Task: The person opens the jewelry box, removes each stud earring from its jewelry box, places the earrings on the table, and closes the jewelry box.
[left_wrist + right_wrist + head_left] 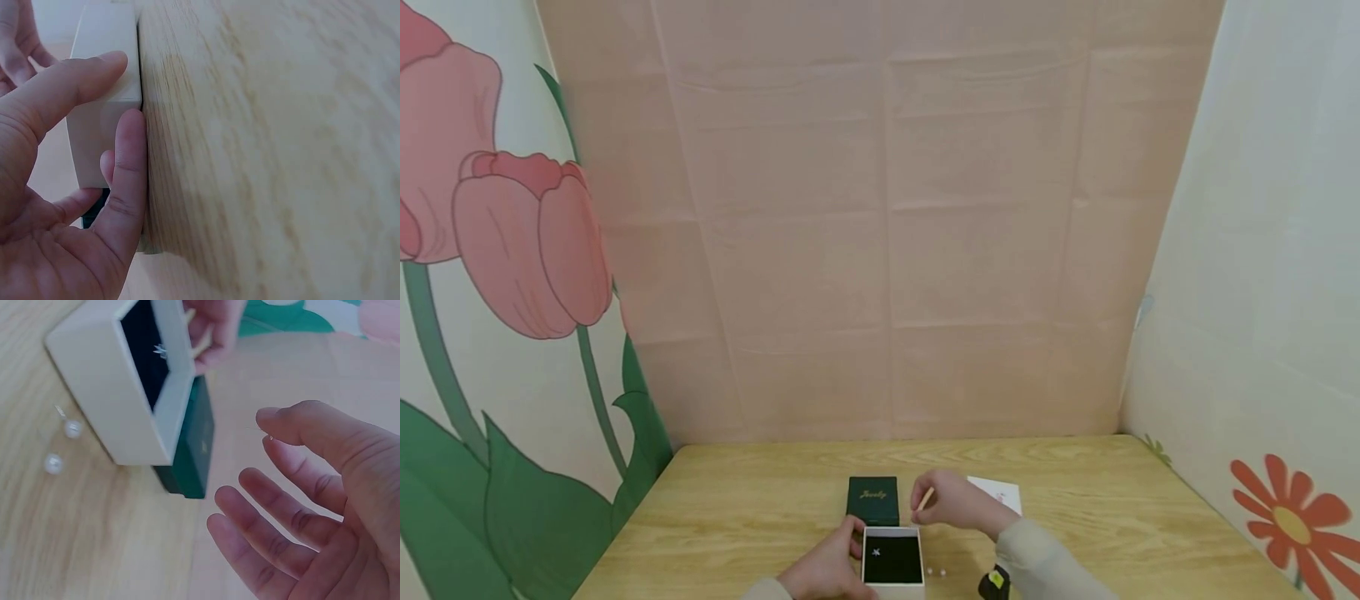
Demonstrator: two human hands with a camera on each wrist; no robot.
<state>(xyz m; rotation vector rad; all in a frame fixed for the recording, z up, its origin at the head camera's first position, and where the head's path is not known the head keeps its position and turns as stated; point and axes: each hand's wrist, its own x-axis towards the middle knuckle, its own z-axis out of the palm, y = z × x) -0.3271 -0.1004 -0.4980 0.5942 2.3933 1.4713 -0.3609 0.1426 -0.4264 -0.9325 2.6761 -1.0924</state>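
White card-like walls frame the lidless box point(895, 593), the centre of the dial here, with 12 o'clock facing away from the person. The left hand point(823, 567) grips it from 9 o'clock, thumb and fingers against its walls. The right hand point(951, 500), apart from the left, pinches a tiny piece just off the box's 1 o'clock corner; what that piece is cannot be told.

One star-shaped stud point(876, 552) sits on the black insert point(898, 571), towards 10 o'clock, so the filling looks barely begun: the pinched piece and two pearl studs point(72, 429) on the table point(737, 517) at 3 to 4 o'clock are outside.

The green box point(873, 492) crowds the rim at 11 to 12 o'clock, a white flat item point(997, 492) lies farther off at 2, and a dark object point(995, 582) at nearly 4. Bare wood gives most room at 10 o'clock; the table's far edge is well apart at 12, and the pearls leave little slack for sliding towards 3
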